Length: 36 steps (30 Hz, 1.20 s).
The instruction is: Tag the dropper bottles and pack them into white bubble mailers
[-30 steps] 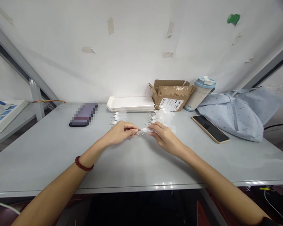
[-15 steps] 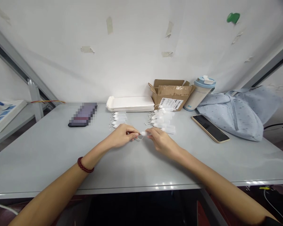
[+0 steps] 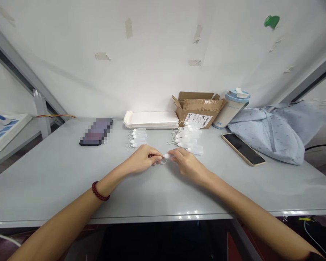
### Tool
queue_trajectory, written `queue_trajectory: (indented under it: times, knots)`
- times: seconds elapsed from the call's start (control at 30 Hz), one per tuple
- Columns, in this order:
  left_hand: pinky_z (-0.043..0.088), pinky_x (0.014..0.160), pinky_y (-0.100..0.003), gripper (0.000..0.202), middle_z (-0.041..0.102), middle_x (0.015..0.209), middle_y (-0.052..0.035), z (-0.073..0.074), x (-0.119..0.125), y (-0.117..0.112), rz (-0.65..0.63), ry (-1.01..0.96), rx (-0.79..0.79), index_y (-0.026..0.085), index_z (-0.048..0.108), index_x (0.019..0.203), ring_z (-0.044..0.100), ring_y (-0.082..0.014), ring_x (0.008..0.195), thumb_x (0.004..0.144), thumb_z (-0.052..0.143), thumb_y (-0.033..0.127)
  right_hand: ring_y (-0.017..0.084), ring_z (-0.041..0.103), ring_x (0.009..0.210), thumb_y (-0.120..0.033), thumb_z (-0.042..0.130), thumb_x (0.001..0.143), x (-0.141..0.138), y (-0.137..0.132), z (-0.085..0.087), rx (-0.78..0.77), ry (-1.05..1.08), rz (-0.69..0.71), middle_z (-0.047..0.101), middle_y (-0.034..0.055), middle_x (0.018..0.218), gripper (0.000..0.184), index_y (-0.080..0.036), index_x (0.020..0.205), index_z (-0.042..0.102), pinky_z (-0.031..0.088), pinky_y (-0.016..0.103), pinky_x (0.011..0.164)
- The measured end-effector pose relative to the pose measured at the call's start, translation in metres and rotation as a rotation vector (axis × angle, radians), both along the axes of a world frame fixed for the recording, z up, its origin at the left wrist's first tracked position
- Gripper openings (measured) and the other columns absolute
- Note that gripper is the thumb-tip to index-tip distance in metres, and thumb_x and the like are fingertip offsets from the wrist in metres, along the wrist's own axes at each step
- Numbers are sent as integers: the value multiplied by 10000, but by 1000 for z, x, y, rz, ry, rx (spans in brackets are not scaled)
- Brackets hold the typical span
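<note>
A small translucent squeeze bottle with a white top lies level between my two hands, above the middle of the table. My left hand pinches at its nozzle end; the tip itself is hidden by the fingers. A thin white loop hangs beneath the nozzle. The bottle's body is mostly covered by my right hand, whose fingers close round it. Beyond my left hand lies a row of similar bottles. A looser group of bottles lies just beyond my right hand, nozzles and thin loops toward the left.
A stack of white trays and an open cardboard box stand against the wall. Right of them are a tumbler, a phone and a pale blue cloth bag. Another phone lies at the left.
Both hands stay at the bottle with nearly the same grip. The whole view has shifted slightly; nothing is visibly taken up or let go.
</note>
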<state>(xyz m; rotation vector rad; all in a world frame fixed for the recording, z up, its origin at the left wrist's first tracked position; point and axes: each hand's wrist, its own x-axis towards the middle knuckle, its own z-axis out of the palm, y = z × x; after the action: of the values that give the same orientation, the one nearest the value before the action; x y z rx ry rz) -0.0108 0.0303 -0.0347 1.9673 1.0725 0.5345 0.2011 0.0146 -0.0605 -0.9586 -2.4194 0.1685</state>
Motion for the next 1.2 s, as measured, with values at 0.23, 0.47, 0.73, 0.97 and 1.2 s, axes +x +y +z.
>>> queue_trajectory:
  times: [0.23,0.47,0.73,0.97,1.2]
  knots:
    - [455,625,-259,241,695,750,-58,-1,0,0,6,-14,-23,144,696,739,598,-153,650,824,506,265,205,607,822,-28,414,866,-1,-2,-1,58,-2,11,645,131,911,260,-126,1068,545,515,333,696]
    - [456,596,-251,195,662,734,-39,10,-2,4,37,-100,-137,142,690,824,570,-127,613,795,583,303,206,627,833,-122,404,916,-2,-1,11,43,96,-31,656,131,938,214,-147,1078,541,523,337,704]
    - [463,609,-251,238,646,746,-31,19,-4,4,112,-154,-124,144,687,859,565,-126,634,777,615,355,194,646,786,-152,430,920,1,2,15,61,167,-51,674,114,910,186,-151,1053,559,522,312,666]
    - [455,583,-224,153,641,652,-21,18,0,-1,148,-135,-83,137,686,713,559,-117,595,751,611,265,178,630,708,-137,416,917,-3,-5,11,89,178,-30,675,99,818,177,-144,1012,565,504,285,608]
    - [454,581,-221,152,652,660,-24,18,1,-4,150,-155,-85,137,686,699,563,-117,595,744,613,262,168,626,700,-125,421,915,-4,-8,11,106,192,-19,672,101,819,176,-135,1012,568,501,274,597]
